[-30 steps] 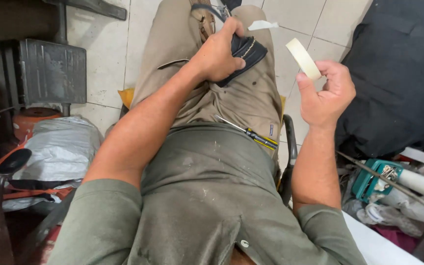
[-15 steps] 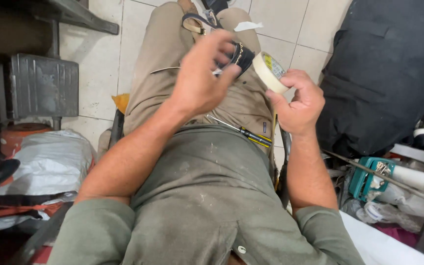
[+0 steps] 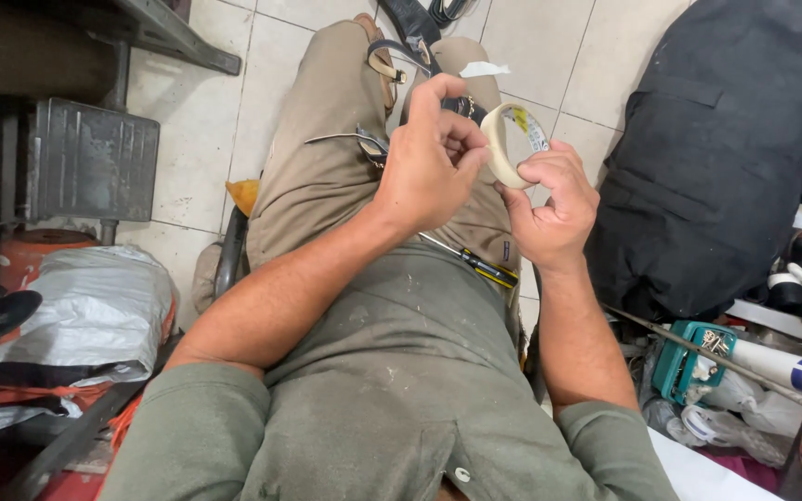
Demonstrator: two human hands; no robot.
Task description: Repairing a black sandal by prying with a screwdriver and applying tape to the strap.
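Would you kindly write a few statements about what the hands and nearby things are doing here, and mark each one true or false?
1. The right hand holds a cream-coloured roll of masking tape. True.
2. The left hand rests flat on the white tiled floor. False: it is raised over the lap, fingers at the roll's edge.
3. A yellow-and-black-handled screwdriver lies on the person's lap. True.
4. The large black fabric bag sits to the person's left. False: it lies to the right.
5. A grey plastic sack lies on the person's left side. True.
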